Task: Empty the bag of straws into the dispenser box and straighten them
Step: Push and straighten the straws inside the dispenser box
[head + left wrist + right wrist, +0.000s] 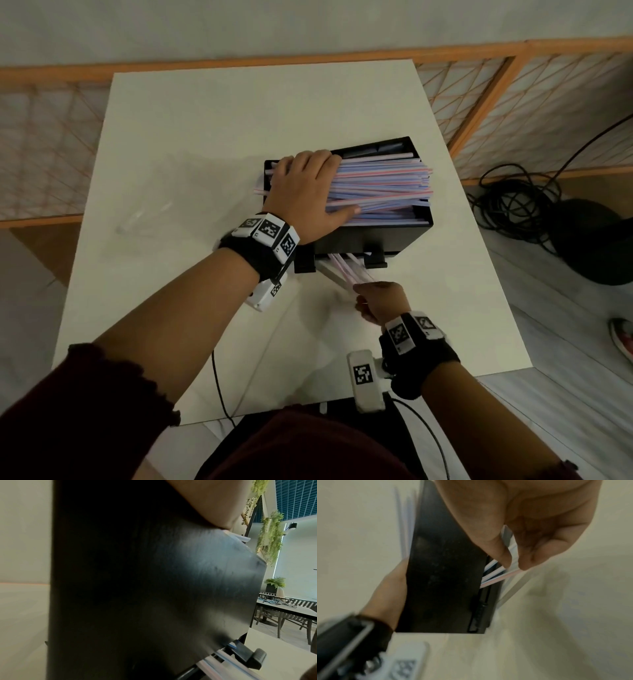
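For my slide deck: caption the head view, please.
Left hand presses straws into the black dispenser box; right hand pinches straws at its slot.

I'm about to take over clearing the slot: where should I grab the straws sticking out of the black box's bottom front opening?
Pinch the free ends of the pink-and-blue striped straws, from the near side, where the right hand holds them. They fan out toward you from the black dispenser box.

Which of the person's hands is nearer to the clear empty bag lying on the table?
Left. The left hand rests on the straws at the dispenser box's left end, beside the bag. The right hand pinches straws at the box's front slot, farther away.
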The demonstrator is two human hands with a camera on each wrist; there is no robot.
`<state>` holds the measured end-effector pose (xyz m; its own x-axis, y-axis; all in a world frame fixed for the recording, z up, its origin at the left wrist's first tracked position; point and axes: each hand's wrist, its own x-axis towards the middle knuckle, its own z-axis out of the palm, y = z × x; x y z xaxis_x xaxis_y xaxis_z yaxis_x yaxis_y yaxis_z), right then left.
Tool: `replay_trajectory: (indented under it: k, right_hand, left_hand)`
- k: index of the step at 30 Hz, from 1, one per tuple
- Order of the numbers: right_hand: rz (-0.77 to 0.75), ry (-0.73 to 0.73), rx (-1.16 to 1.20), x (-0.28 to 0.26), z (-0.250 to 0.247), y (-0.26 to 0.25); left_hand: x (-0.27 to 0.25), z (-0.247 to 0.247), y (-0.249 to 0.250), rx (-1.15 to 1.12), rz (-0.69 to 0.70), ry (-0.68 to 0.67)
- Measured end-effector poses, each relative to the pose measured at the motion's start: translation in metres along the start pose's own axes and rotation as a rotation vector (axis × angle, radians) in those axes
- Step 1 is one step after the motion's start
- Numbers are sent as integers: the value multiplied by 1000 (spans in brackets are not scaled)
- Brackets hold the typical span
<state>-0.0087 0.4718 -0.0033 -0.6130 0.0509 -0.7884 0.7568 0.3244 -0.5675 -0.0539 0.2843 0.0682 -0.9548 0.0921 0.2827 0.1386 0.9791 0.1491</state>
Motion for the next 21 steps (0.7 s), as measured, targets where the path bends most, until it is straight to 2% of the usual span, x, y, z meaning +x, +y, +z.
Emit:
replay_trajectory:
  k: [2, 4, 7, 13, 15, 18, 21]
  right_hand:
    - [-124, 173, -207, 7, -6, 7]
    - [-209, 290, -216, 7, -11, 6]
    - [-167, 241, -72, 9, -10, -2]
    - [-124, -42, -430, 2, 12, -20]
    - [-147, -27, -549, 1, 18, -19]
    - [-227, 59, -886, -4, 26, -13]
    - [-359, 33, -790, -6, 28, -14]
  left_hand:
    - [0, 0, 0, -1, 0, -4]
    - [0, 0, 1, 2, 1, -5]
    - [0, -1, 0, 3, 2, -1]
    - [0, 0, 1, 4, -3, -12]
    - [0, -1, 1, 7, -8, -14]
    - [0, -2, 2, 0, -11, -18]
    - [0, -2, 2, -2, -7, -7]
